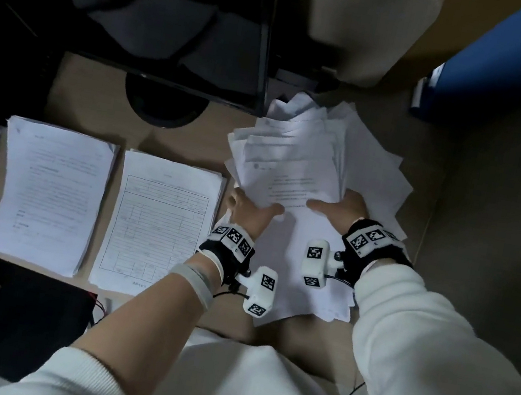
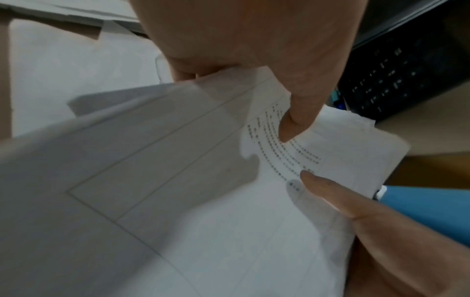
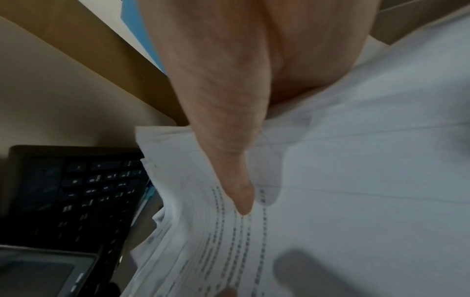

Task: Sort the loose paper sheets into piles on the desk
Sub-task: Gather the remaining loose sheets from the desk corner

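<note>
Sheets: loose fan of white printed paper sheets, right of three tidy white piles on the tan desk.
Left hand: pinching the fan's near edge.
Right hand: likewise; piles lie leftward, nearer the left hand.

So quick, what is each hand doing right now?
Left hand: holds a bunch of loose sheets, thumb on top.
Right hand: holds the same bunch, thumb on top.
</note>
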A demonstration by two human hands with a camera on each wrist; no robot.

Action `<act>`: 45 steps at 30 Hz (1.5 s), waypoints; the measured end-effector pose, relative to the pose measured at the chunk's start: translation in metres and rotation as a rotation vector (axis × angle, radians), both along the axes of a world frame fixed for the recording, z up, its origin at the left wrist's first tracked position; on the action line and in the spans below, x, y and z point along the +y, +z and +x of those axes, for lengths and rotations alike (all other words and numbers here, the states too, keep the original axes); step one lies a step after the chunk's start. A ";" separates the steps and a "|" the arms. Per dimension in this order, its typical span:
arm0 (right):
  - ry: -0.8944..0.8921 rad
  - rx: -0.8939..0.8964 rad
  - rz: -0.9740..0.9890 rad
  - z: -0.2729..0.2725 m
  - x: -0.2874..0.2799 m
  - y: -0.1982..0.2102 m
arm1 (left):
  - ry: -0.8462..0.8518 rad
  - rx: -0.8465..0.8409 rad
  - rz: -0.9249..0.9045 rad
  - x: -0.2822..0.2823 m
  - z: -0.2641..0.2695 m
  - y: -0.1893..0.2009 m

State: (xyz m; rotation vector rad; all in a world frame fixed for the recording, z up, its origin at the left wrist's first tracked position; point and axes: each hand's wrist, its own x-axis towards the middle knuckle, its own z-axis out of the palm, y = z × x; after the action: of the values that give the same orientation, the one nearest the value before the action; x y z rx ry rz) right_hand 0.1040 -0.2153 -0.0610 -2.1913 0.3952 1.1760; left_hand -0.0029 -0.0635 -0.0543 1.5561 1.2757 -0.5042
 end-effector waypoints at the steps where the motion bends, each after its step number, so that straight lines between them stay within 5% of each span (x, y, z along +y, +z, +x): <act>1: -0.018 -0.008 0.028 -0.007 -0.004 -0.002 | -0.055 -0.002 0.027 -0.002 -0.001 0.004; 7: -0.405 -0.111 -0.105 -0.025 -0.053 0.015 | -0.325 -0.067 0.267 -0.003 0.020 0.011; 11: -0.464 -0.060 -0.279 -0.028 -0.078 0.016 | -0.534 -0.077 0.280 -0.003 0.050 -0.001; 17: -0.574 -0.005 -0.211 -0.029 -0.057 0.003 | -0.689 0.012 0.413 0.011 0.069 -0.018; 23: -0.718 0.064 -0.084 -0.015 -0.036 -0.003 | -0.750 0.088 0.317 0.014 0.079 -0.017; 30: -0.601 -0.012 -0.165 -0.025 -0.057 0.000 | -0.369 -0.068 -0.058 -0.008 0.049 -0.016; 35: -0.566 0.035 -0.099 -0.038 -0.074 0.007 | -0.590 0.035 -0.107 -0.034 0.030 -0.017; 41: -0.489 -0.042 -0.179 -0.048 -0.106 0.017 | -0.517 -0.091 -0.104 -0.048 0.009 -0.011; 45: -0.394 -0.078 -0.055 -0.052 -0.099 0.028 | -0.192 -0.152 -0.277 -0.046 -0.008 0.002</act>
State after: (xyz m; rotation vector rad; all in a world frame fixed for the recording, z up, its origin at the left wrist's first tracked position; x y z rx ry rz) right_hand 0.0520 -0.3140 -0.0333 -2.0721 0.7914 0.8699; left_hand -0.0104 -0.1097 -0.0526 1.4579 0.9050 -0.6431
